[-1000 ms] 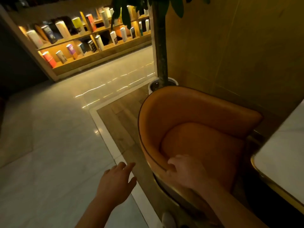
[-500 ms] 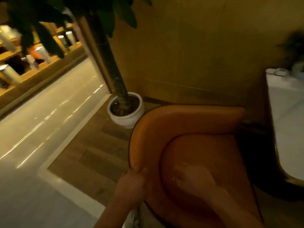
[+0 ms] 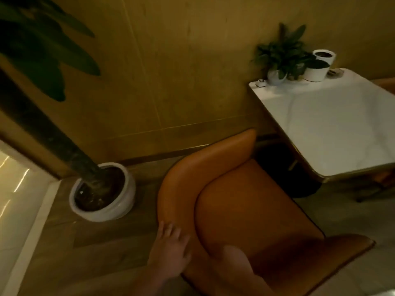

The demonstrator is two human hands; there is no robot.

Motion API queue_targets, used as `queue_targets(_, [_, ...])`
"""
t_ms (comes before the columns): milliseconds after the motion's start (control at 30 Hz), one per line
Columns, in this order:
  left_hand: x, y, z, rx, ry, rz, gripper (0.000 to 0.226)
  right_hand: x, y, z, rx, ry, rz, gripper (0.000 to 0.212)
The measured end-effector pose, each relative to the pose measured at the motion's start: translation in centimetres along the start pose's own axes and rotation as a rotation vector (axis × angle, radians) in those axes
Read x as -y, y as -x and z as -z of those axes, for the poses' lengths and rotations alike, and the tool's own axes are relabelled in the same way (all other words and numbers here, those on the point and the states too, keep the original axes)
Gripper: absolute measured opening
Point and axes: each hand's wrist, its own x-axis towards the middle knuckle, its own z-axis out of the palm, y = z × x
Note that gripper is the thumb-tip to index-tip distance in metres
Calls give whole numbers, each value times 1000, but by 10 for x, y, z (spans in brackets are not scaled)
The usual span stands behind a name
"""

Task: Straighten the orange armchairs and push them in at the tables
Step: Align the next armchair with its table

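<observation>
The orange armchair stood askew near the white worktop's corner, not pushed in — the job looked barely begun. The left hand lay on its curved back, fingers spread; the right hand rested inside it — grip too blurred to tell.

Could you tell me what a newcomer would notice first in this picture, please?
The orange armchair fills the lower middle, askew to the white table at the right. Both hands rest on its curved back at the bottom: the left hand flat on the rim, the right hand just inside, blurred. A tree in a white pot stands at the left.
</observation>
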Motion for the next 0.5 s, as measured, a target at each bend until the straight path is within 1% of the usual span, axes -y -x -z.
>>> queue_targets(33, [0, -6, -5, -29, -10, -21, 47, 0, -4, -8, 12, -17, -30, 38])
queue_targets(67, [-1, -9, -7, 9, 30, -41, 49, -1, -7, -16, 11, -48, -68, 38])
queue_targets(167, [-10, -15, -19, -87, 99, -37, 72, 0, -8, -42, -34, -191, -205, 39])
queue_targets(233, [-11, -17, -24, -114, 61, -81, 78, 2, -9, -58, -56, -203, -254, 38])
queue_targets(267, [-10, -17, -27, -118, 38, -97, 77, 3, -9, -66, -75, -219, -275, 39])
queue_targets(333, [-6, -18, -29, -119, 1, -94, 67, 4, -9, -76, -125, -235, -297, 43])
queue_targets(400, [-1, -20, -32, -140, -22, -102, 58, 6, -8, -80, -165, -243, -323, 38])
queue_targets(500, [1, -20, -38, -212, -22, -116, 50, 11, -9, -80, -233, -250, -362, 34])
